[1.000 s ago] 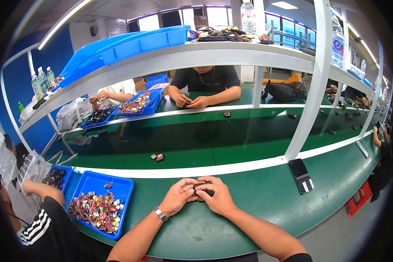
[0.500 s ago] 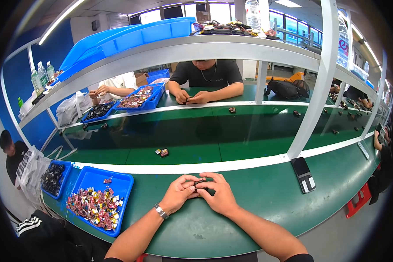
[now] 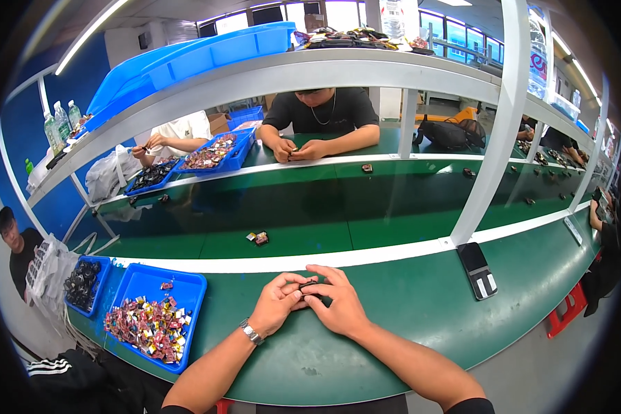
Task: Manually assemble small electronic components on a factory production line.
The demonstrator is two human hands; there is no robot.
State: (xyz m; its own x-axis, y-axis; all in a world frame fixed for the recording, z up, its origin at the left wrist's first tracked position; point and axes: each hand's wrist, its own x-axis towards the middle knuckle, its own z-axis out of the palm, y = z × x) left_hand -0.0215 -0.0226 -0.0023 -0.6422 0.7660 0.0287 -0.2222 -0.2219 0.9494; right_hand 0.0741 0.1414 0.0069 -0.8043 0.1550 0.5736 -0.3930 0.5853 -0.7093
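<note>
Over the green tabletop [image 3: 386, 345], my left hand [image 3: 274, 307] and my right hand [image 3: 339, 305] meet fingertip to fingertip. Between them is a small black part [image 3: 309, 283], largely covered by the fingers, so its exact kind cannot be made out. My left thumb and fingers pinch one side of it. From the other side the right thumb and fingers press on it, the right index stretched past its far end. To the left lies a blue tray [image 3: 199, 293] of small red, white and yellow electronic pieces [image 3: 148, 326].
Beside that tray is a smaller blue tray of black parts [image 3: 83, 284]. A phone-like black device [image 3: 476, 269] lies at the right, near a white shelf post [image 3: 486, 152]. Beyond the white rail, small pieces [image 3: 259, 238] rest on the green belt [image 3: 297, 221]. A co-worker [image 3: 321, 124] sits opposite.
My right fingers have shifted around the small black part, the index now straighter. Both hands remain together at nearly the same place. The view has tilted slightly.
</note>
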